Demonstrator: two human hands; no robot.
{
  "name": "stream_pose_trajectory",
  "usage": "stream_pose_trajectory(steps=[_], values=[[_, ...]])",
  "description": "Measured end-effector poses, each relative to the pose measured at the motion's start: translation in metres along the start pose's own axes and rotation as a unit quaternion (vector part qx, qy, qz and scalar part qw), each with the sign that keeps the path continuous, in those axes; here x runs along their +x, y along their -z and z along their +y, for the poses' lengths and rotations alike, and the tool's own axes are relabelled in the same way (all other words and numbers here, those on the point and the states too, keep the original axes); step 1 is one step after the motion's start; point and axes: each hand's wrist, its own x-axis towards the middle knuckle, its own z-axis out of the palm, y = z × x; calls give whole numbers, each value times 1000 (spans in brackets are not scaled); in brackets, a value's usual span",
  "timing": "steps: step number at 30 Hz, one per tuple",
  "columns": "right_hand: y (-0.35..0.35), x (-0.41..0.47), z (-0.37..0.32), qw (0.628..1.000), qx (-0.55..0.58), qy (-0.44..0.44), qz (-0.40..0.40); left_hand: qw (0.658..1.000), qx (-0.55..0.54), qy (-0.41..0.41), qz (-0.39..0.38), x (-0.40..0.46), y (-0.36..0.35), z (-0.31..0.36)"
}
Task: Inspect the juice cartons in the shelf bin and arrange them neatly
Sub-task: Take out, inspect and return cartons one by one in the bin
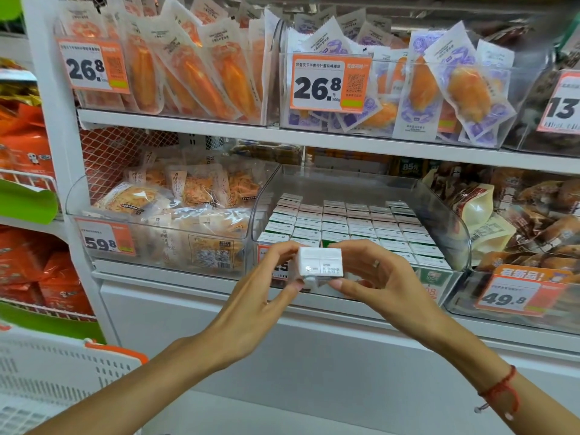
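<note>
A small white juice carton (320,262) is held up in front of the bin, its top with a printed date code facing me. My left hand (266,284) pinches its left side with thumb and fingers. My right hand (373,274) grips its right side, fingers curled over the top edge. Behind it, a clear plastic shelf bin (452,221) holds several tidy rows of white-topped juice cartons (354,224) standing upright. One dark gap shows in the front rows just behind the held carton.
A clear bin of orange snack packs (175,215) sits to the left, and a bin of brown pouches (527,221) to the right. Price tags (518,293) hang on the bin fronts. The upper shelf (282,133) carries more snack bins. A white basket (56,378) stands at lower left.
</note>
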Motion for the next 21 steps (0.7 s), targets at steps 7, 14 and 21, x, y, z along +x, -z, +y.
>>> stream_pose_trajectory(steps=[7,14,21], values=[[-4,-3,0,999,-19,-11,27,997,-76,30,-13,1,2,3],[-9,-3,-2,994,-90,-51,-38,908,-357,217,-6,6,0,-4],[-6,0,-3,991,-59,-76,-96,855,-418,307,-19,4,5,-6]])
